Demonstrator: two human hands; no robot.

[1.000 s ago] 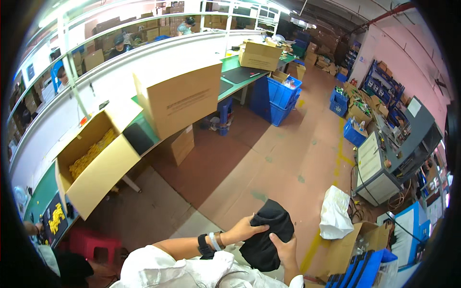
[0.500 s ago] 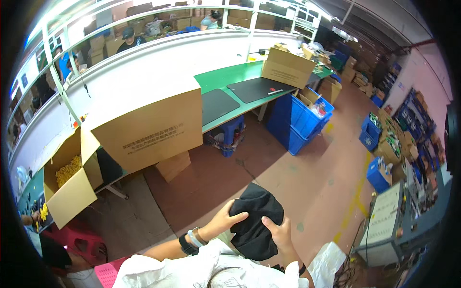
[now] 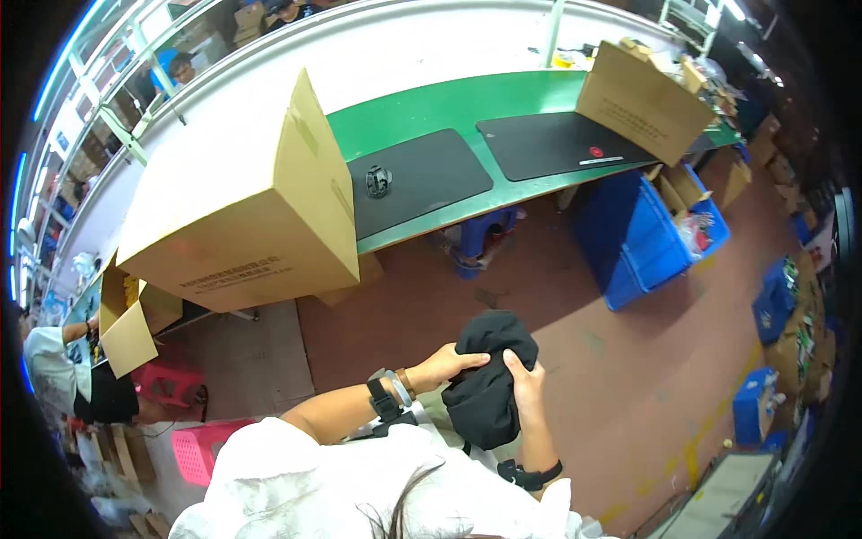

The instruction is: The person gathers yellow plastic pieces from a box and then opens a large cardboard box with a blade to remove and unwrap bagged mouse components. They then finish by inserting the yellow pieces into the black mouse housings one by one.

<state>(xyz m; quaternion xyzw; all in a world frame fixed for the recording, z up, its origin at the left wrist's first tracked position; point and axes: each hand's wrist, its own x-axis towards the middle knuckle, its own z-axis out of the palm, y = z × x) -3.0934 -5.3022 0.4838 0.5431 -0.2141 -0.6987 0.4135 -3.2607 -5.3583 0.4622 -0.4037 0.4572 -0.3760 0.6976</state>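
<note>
- Standing on the left part of the green workbench (image 3: 539,90): a large carton (image 3: 260,238), blocking much of the worktop behind it from sight.
- Farther toward the workbench's left end: an open carton (image 3: 128,337) with yellow pieces inside, and near it a co-worker (image 3: 56,368) in a white top.
- On the floor before the workbench's left part: a pink stool (image 3: 202,449).
- Laid on the workbench, right of the large carton: a black mat (image 3: 431,184) bearing a small dark rounded object (image 3: 378,181).
- Next to the right along the workbench: a second mat (image 3: 539,144) with a small red item (image 3: 595,152) on it.
- Toward the workbench's right end: a smaller carton (image 3: 642,108), upright.
- Below the workbench's front edge, at its right: blue crates (image 3: 642,242), partly filled with cardboard and bags.
- Held in front of the workbench, over the floor and well apart from it: a black cloth bundle (image 3: 489,386).
- Gripping the bundle's left side, thumb on top: the left hand (image 3: 444,365); likewise gripping its right side: the right hand (image 3: 528,386); other fingers mostly hidden.
- Long axis running roughly from the wearer's body toward the workbench, upper end pointing benchward.
</note>
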